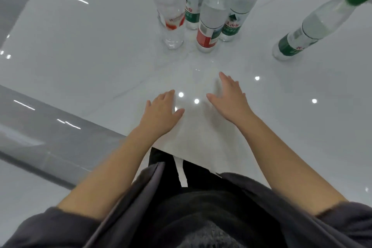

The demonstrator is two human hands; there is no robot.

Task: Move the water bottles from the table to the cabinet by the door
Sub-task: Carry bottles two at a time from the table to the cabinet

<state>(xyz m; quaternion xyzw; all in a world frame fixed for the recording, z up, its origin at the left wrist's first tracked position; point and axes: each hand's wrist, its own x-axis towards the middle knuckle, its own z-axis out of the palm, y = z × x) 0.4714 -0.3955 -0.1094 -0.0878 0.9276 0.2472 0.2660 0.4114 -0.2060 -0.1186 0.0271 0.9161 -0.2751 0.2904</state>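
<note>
Five bottles (209,16) at least on the table (80,46), none moved that I can see. Your left hand (163,115) and right hand (231,98) are spread flat, empty.

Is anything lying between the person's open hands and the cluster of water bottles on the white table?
Nothing visible: bare glossy white table separates the left hand and right hand from the nearest red-capped clear plastic bottle.

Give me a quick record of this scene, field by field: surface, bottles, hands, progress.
surface: glossy white table
bottles: cluster of four or more upright, including white-capped bottle and red-capped bottle; green-capped bottle stands apart on the right
left hand: open, empty, over the table
right hand: open, empty, over the table
progress: no bottle picked up yet
</note>
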